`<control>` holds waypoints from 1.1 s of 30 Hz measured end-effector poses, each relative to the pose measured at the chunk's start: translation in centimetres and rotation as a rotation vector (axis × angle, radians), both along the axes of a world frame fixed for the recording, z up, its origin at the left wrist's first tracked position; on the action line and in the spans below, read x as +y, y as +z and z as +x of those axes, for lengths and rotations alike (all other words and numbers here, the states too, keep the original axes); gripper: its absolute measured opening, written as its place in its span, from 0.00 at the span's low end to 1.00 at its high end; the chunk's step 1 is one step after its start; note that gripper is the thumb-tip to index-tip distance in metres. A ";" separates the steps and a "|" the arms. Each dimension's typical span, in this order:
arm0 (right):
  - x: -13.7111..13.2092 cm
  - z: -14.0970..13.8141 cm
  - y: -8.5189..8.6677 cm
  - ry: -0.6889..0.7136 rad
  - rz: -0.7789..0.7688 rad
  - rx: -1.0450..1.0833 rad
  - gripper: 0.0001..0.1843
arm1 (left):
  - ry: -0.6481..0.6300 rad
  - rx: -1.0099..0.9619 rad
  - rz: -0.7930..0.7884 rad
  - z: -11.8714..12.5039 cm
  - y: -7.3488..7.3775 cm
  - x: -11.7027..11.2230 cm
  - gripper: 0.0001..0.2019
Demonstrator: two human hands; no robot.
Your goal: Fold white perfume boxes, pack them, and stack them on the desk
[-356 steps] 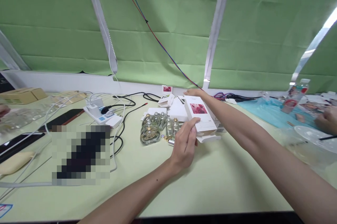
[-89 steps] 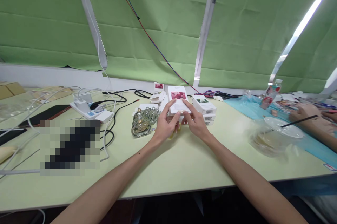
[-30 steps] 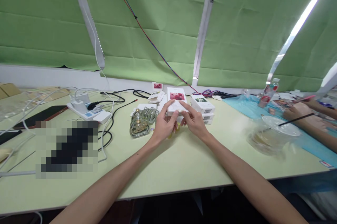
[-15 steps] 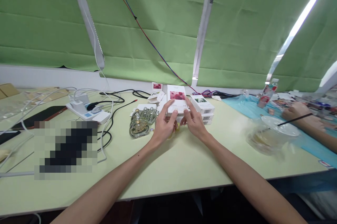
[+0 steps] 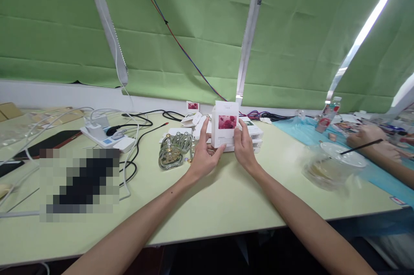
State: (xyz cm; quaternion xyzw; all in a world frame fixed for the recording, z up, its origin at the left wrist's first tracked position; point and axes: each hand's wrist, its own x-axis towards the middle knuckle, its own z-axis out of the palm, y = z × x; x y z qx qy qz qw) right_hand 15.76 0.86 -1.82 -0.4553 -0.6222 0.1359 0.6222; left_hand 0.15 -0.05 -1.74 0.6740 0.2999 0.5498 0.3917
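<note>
A white carton with a picture of red flowers on its front stands nearly upright between my hands, its left side partly showing. My left hand holds its lower left corner with the thumb, the index finger pointing up beside it. My right hand grips the right edge, thumb on the front, other fingers behind and hidden. Left of my hands are several ornate glass perfume bottles. Behind my right hand, more white cartons are stacked, partly covered.
A white power strip with tangled cables lies at the left, near a dark phone. At the right are a lidded cup with a black straw, a plastic bottle, a blue sheet and another person's hand.
The carton has swung from leaning back to nearly upright and shifted slightly right. My right hand has moved to its right edge. A yellow item under my hands is no longer visible.
</note>
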 end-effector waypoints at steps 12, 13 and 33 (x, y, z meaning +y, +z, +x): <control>0.3 0.2 0.3 -0.116 0.126 0.130 0.21 | -0.050 0.281 0.061 -0.7 0.2 0.3 0.46; 0.3 0.3 0.3 -0.119 0.125 0.125 0.20 | -0.057 0.291 0.056 -0.7 0.3 0.3 0.47; 0.8 1.5 -0.1 0.121 0.116 0.028 0.19 | 0.088 0.207 0.072 -1.4 1.5 0.7 0.24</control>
